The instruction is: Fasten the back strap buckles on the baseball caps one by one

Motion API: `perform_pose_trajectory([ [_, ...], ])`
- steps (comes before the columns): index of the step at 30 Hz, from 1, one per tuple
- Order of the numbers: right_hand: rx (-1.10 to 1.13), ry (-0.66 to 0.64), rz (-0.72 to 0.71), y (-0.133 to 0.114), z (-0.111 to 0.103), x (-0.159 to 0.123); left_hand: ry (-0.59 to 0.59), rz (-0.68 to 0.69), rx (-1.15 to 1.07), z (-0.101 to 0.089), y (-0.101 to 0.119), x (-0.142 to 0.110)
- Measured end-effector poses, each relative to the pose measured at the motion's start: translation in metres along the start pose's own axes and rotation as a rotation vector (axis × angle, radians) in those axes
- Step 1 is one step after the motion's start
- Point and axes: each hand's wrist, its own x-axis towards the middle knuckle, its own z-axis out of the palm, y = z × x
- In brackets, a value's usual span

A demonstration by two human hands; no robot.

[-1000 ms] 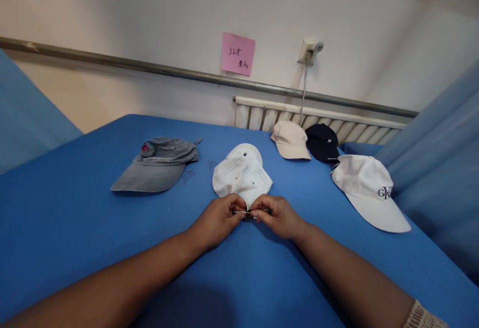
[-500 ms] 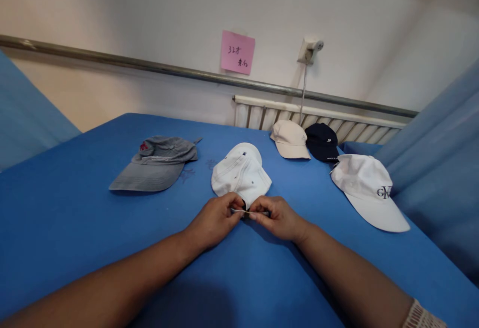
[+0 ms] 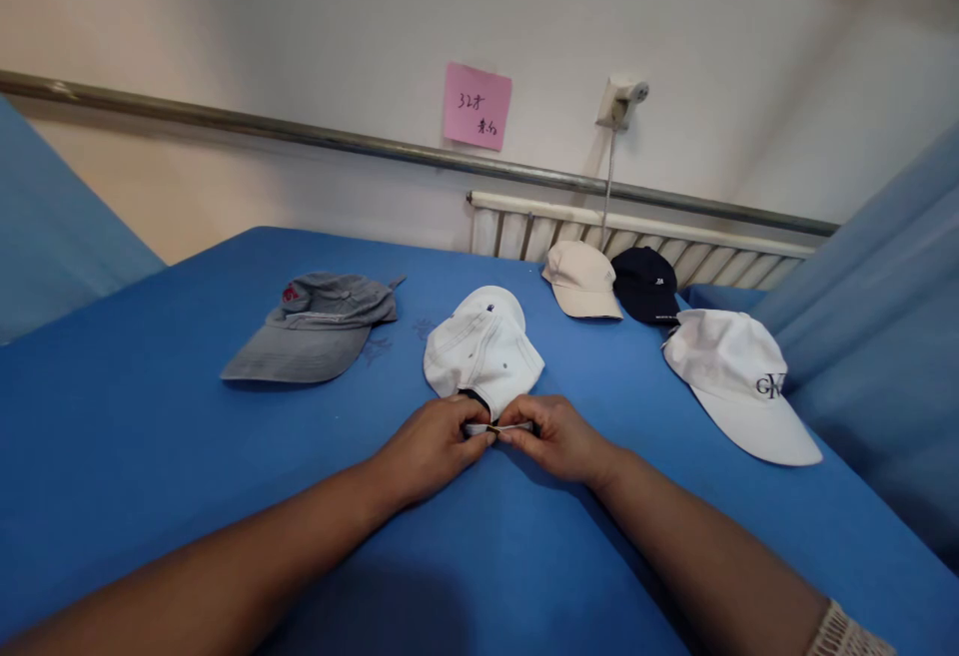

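Note:
A white baseball cap (image 3: 483,346) lies on the blue surface in front of me, its brim pointing away and its back toward me. Across its back opening runs a white strap (image 3: 477,429) with a small gold-coloured buckle (image 3: 493,429). My left hand (image 3: 439,444) pinches the strap just left of the buckle, thumb below and fingers above. On the other side, my right hand (image 3: 555,436) pinches the strap close to the buckle. The two thumbs nearly meet, and the fingers partly hide the strap.
A grey cap (image 3: 319,331) lies to the left on the blue-covered bed (image 3: 225,506). Toward the back right are a beige cap (image 3: 581,282) and a navy cap (image 3: 645,285). A white lettered cap (image 3: 738,381) rests at the right. Behind stand a radiator (image 3: 516,232) and a metal rail (image 3: 337,140).
My left thumb has shifted slightly right and down, up to the buckle. More of the strap and the cap's dark back opening now shows. The other caps have stayed put.

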Motion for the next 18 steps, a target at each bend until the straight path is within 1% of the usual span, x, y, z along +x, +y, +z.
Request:
perform_pose_trajectory([
  [6, 0.027, -0.057, -0.045, -0.0022, -0.0023, 0.0011, -0.012, 0.008, -0.009, 0.0006, -0.0045, 0.0021],
  [11, 0.124, -0.062, -0.016, 0.0016, -0.0019, 0.0007, -0.003, 0.025, -0.005, 0.0026, -0.0063, 0.0027],
  [18, 0.026, -0.052, 0.020, 0.0017, -0.0016, 0.0002, 0.016, -0.006, -0.032, 0.0017, -0.0043, 0.0024],
])
